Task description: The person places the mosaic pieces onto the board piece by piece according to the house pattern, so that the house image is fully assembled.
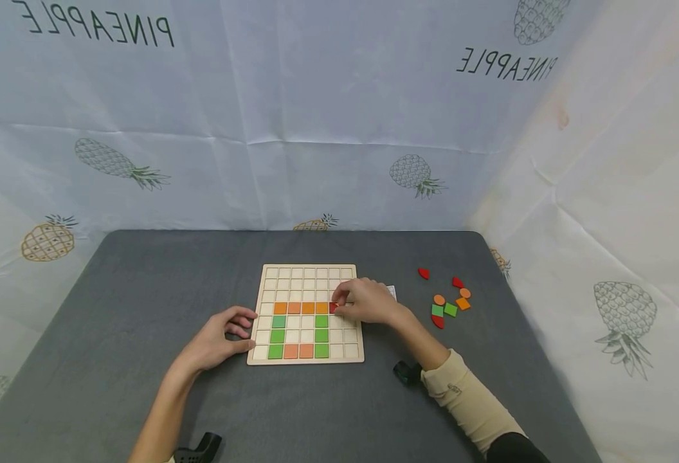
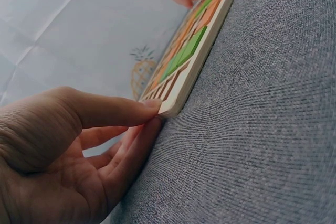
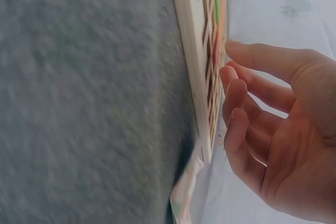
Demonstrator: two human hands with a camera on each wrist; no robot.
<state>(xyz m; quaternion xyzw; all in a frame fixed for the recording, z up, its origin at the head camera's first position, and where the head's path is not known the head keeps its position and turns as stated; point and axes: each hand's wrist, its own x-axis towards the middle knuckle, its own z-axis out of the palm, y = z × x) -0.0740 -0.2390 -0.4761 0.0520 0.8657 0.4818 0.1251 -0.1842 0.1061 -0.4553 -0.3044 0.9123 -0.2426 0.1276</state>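
A pale wooden grid board (image 1: 264,276) lies on the table, with green squares (image 1: 277,336) and orange squares (image 1: 307,308) in some cells. My left hand (image 1: 218,339) grips the board's left edge, thumb on the top face and fingers along the side in the left wrist view. At the right end of the orange row sits a red piece (image 1: 333,308), partly hidden by my right hand (image 1: 368,301). In the right wrist view the right hand's curved fingers (image 3: 235,93) hover close over the board beside the red piece, with nothing seen between them.
Loose pieces lie on the grey table (image 1: 143,289) to the right: red rounded wedges (image 1: 424,273), orange discs (image 1: 465,293), green squares (image 1: 450,310) and an orange square (image 1: 463,303). A printed paper (image 1: 392,291) shows beyond the right hand. A pineapple-print curtain (image 1: 316,83) hangs behind.
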